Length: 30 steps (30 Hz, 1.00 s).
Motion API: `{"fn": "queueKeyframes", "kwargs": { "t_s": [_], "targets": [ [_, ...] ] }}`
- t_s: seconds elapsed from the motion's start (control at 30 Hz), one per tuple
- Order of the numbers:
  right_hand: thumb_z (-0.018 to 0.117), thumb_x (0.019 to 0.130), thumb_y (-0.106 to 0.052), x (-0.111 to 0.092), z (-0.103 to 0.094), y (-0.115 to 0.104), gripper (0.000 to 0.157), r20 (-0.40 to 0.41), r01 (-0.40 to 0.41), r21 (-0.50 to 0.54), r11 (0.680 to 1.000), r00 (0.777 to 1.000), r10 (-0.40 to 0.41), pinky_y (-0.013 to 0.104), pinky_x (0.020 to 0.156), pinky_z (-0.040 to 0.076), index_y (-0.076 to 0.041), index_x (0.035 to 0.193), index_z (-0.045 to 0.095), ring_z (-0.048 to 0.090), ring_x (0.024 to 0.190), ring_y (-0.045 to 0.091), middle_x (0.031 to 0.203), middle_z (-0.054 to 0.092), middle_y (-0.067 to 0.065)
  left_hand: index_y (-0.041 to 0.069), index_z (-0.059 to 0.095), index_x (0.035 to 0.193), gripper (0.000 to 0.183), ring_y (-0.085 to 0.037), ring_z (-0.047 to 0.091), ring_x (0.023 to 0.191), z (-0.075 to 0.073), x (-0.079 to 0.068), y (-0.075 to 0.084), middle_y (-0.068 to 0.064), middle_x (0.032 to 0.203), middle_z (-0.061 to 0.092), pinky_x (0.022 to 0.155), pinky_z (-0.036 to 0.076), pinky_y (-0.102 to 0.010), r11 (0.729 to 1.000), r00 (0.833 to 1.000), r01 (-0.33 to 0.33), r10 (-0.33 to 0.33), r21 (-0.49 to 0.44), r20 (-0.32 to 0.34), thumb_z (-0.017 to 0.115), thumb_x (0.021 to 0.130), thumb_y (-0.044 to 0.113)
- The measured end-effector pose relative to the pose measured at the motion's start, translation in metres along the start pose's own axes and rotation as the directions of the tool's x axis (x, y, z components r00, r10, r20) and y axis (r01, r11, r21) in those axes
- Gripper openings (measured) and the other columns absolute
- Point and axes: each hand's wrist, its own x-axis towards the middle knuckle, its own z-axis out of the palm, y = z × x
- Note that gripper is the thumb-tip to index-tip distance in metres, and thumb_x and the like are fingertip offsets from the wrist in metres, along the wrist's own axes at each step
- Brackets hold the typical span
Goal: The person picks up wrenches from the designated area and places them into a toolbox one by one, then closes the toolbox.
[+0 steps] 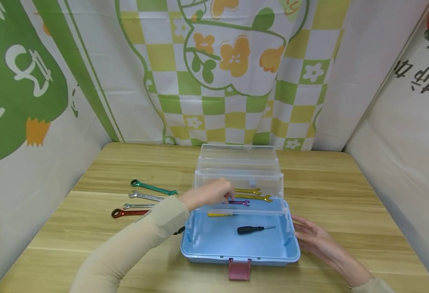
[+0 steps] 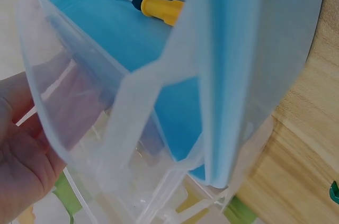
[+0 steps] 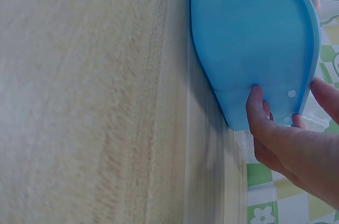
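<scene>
A light blue toolbox (image 1: 214,244) stands open on the table, its clear tiered trays (image 1: 238,154) raised behind it. My left hand (image 1: 214,191) reaches over the lower clear tray, fingertips down at the near end of a purple wrench (image 1: 241,202). In the left wrist view its fingers sit behind the clear plastic; I cannot tell whether they pinch the wrench. My right hand (image 1: 318,240) rests its fingertips on the box's right side wall (image 3: 249,49). A black screwdriver (image 1: 250,230) and a yellow-handled screwdriver (image 2: 161,8) lie on the box floor.
Two gold wrenches (image 1: 252,198) lie beyond the purple one. Left of the box are a green wrench (image 1: 153,188), silver wrenches (image 1: 144,196) and a red wrench (image 1: 130,213). A pink latch (image 1: 240,270) hangs at the box front. Patterned curtains (image 1: 232,114) surround the table.
</scene>
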Motion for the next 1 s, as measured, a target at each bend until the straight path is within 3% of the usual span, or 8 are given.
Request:
{"fn": "queueKeyframes", "kwargs": {
  "t_s": [0.17, 0.53, 0.8, 1.0],
  "targets": [
    [0.049, 0.091, -0.013, 0.0, 0.0, -0.001, 0.062, 0.0, -0.007, -0.003, 1.0, 1.0, 0.007, 0.044, 0.095, 0.036, 0.002, 0.139, 0.012, 0.043, 0.115, 0.018, 0.14, 0.014, 0.03, 0.007, 0.068, 0.094, 0.016, -0.009, 0.056, 0.072, -0.004, -0.006, -0.004, -0.002, 0.085, 0.065, 0.063, 0.045, -0.018, 0.997, 1.0, -0.021, 0.02, -0.069, -0.02, 0.065, 0.079, 0.006],
    [0.048, 0.091, -0.013, 0.0, -0.001, -0.001, 0.062, -0.003, -0.01, -0.014, 1.0, 1.0, 0.01, 0.044, 0.095, 0.036, 0.002, 0.139, 0.011, 0.041, 0.116, 0.019, 0.14, 0.013, 0.031, 0.006, 0.068, 0.092, 0.013, -0.007, 0.055, 0.069, -0.01, -0.025, -0.014, -0.002, 0.084, 0.066, 0.06, 0.045, -0.016, 0.986, 0.98, -0.128, 0.109, -0.107, -0.166, 0.061, 0.083, 0.011],
    [0.048, 0.091, -0.014, 0.0, 0.0, -0.002, 0.062, -0.005, -0.018, -0.014, 1.0, 1.0, 0.018, 0.044, 0.095, 0.036, 0.001, 0.139, 0.011, 0.042, 0.116, 0.019, 0.14, 0.014, 0.03, 0.004, 0.068, 0.093, 0.014, -0.01, 0.057, 0.075, -0.01, -0.045, -0.022, -0.002, 0.085, 0.062, 0.067, 0.048, -0.019, 0.972, 0.965, -0.153, 0.108, -0.177, -0.24, 0.063, 0.082, 0.012],
    [0.048, 0.091, -0.013, 0.0, 0.001, -0.002, 0.061, -0.003, -0.011, -0.015, 1.0, 1.0, 0.011, 0.043, 0.094, 0.037, 0.001, 0.139, 0.013, 0.044, 0.114, 0.016, 0.14, 0.016, 0.03, 0.005, 0.065, 0.097, 0.016, -0.015, 0.058, 0.083, -0.01, -0.063, -0.031, -0.003, 0.095, 0.062, 0.074, 0.049, -0.028, 0.966, 0.954, -0.128, 0.058, -0.225, -0.293, 0.061, 0.083, 0.013]
  ]
}}
